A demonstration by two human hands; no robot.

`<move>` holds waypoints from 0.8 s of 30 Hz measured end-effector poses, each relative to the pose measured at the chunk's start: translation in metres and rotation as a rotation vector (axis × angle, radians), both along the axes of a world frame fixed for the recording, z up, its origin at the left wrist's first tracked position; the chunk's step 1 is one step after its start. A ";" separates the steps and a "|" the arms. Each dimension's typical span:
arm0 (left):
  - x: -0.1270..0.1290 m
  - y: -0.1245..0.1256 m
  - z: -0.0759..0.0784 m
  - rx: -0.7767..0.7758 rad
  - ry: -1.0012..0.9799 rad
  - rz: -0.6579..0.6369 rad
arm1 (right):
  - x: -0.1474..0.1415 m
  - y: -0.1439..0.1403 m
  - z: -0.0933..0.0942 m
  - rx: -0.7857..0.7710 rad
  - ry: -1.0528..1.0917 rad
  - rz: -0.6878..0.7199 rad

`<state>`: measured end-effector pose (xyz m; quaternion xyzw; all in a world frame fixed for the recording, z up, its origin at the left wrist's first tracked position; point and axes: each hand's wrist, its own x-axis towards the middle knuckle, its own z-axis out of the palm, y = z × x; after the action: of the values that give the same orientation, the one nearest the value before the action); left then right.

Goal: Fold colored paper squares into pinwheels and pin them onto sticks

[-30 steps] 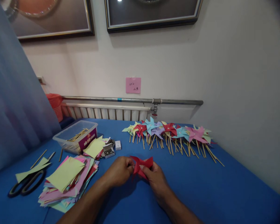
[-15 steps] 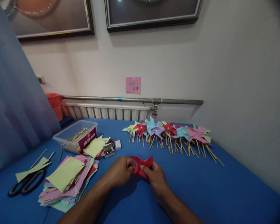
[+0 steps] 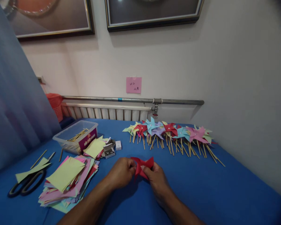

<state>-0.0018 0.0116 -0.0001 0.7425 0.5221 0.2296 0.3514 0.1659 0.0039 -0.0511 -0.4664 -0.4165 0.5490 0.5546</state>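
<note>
Your R hand [image 3: 159, 179] is clamped on the red pinwheel [image 3: 140, 164], thumb nr its centre; your L hand [image 3: 121, 172] is pinched on its left side, fingertips partly hidden. You've got it over the near-middle of the blue desk [image 3: 192, 187]. Left & a bit far of it: small boxes [image 3: 110, 156] w/ metal bits [image 3: 108, 152]. Near left: yellow-topped paper pile [image 3: 66, 175], then scissors [image 3: 28, 181] w/ a paper strip [image 3: 29, 173] across. Far left: clear tub [image 3: 90, 141] w/ sticks [image 3: 78, 135]. Far right: a row of multicol. pinwheels [image 3: 170, 128]
</note>
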 end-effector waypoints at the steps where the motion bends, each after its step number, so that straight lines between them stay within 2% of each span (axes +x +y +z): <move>1: 0.000 0.000 0.000 0.002 0.001 0.001 | 0.000 0.000 0.000 0.003 -0.003 0.000; 13: 0.000 0.001 -0.003 0.002 -0.007 0.000 | -0.001 0.000 0.001 -0.014 -0.002 -0.003; 24: 0.002 -0.001 0.003 -0.029 0.005 0.013 | 0.001 0.000 -0.001 0.004 -0.010 0.001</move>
<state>0.0006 0.0101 0.0028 0.7345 0.5309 0.2224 0.3594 0.1665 0.0040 -0.0525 -0.4677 -0.4209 0.5461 0.5531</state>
